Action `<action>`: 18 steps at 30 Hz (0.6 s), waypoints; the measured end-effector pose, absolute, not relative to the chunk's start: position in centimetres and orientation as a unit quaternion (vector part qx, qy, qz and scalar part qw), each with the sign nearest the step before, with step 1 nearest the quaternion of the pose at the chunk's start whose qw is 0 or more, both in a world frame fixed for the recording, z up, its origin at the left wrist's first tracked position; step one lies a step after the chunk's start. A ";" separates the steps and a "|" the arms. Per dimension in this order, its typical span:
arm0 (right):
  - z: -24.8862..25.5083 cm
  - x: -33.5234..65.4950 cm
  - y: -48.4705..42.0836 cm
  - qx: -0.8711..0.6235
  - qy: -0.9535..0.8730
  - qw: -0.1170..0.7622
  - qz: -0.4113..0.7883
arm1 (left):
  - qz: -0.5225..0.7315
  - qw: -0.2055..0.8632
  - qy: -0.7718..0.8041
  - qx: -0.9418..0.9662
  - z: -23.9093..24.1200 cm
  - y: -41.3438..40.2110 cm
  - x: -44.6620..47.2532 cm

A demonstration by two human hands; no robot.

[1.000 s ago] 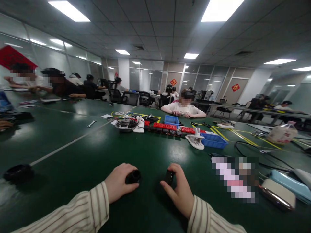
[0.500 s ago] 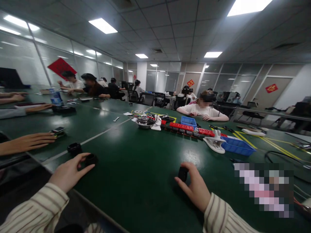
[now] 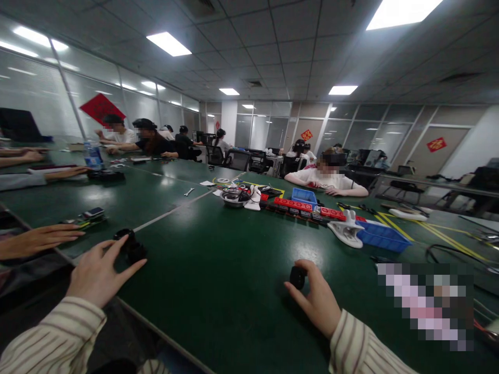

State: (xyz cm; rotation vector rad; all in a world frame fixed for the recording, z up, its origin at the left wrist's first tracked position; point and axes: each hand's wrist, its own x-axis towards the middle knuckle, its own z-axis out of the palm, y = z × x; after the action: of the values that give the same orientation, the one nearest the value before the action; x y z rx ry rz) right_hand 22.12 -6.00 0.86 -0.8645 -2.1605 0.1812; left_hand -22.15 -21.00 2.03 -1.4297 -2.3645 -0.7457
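My left hand [image 3: 99, 270] is at the left table edge, thumb and fingers spread apart. Just beyond its fingertips two small black parts stand close together: a rounded one [image 3: 136, 251] near the thumb and a ring-like one [image 3: 123, 235] behind it, partly covered by my index finger. Over to the right, my right hand [image 3: 317, 293] pinches a small black rounded piece [image 3: 298, 277] between thumb and fingers, low at the table surface. What kind of parts these are cannot be made out.
Another person's hand [image 3: 42, 241] lies at the left beside a small electronic device [image 3: 91, 217]. Further off are a metal bowl [image 3: 234, 200], red strips [image 3: 292, 204], a white clamp-like part [image 3: 346, 228] and a blue bin [image 3: 382, 236]. A person [image 3: 331, 174] sits opposite.
My left hand has opened from around the black rounded part and drawn slightly left; that part now stands nearer the ring-like one. The neighbour's hand has moved back from the device. My right hand keeps its pinch.
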 end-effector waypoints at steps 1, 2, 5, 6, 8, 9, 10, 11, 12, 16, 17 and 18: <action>0.9 22.1 -6.0 -0.340 -0.851 0.394 0.073 | -0.256 0.162 -0.809 -0.505 2.3 -21.0 -21.2; 1.0 22.0 -6.1 -0.338 -0.852 0.394 0.075 | -0.258 0.201 -0.784 -0.527 2.5 -20.9 -20.0; 1.4 21.9 -6.4 -0.319 -0.862 0.385 0.083 | -0.342 0.179 -0.659 -0.645 3.3 -19.5 -14.8; 1.5 21.9 -6.5 -0.309 -0.868 0.380 0.086 | -0.345 0.109 -0.630 -0.687 3.5 -18.6 -12.7; 1.8 21.8 -6.9 -0.290 -0.878 0.369 0.090 | -0.335 -0.074 -0.575 -0.743 3.7 -16.2 -8.3; 1.9 21.8 -7.0 -0.283 -0.882 0.365 0.091 | -0.326 -0.174 -0.532 -0.762 3.7 -14.7 -6.1; 2.1 21.8 -7.2 -0.277 -0.886 0.362 0.091 | -0.317 -0.215 -0.497 -0.778 3.7 -13.0 -4.1; 2.1 21.8 -7.4 -0.271 -0.889 0.359 0.091 | -0.309 -0.243 -0.468 -0.792 3.7 -11.4 -2.3; 2.2 21.8 -7.5 -0.265 -0.892 0.356 0.091 | -0.298 -0.271 -0.439 -0.803 3.6 -9.7 -0.6; 2.4 22.0 -7.8 -0.256 -0.895 0.351 0.104 | -0.240 -0.353 -0.343 -0.837 3.7 -4.7 3.5; 2.4 22.0 -7.8 -0.263 -0.891 0.354 0.112 | -0.225 -0.366 -0.324 -0.843 3.7 -4.0 3.9; 2.4 22.1 -7.7 -0.275 -0.884 0.358 0.120 | -0.212 -0.377 -0.307 -0.847 3.7 -3.5 4.0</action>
State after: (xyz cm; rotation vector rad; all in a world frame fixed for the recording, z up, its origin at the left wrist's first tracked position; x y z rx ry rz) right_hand 22.11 -7.75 2.37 -0.7089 -2.2811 0.3099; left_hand 3.96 -3.50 3.67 -3.5829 -1.2998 -0.8979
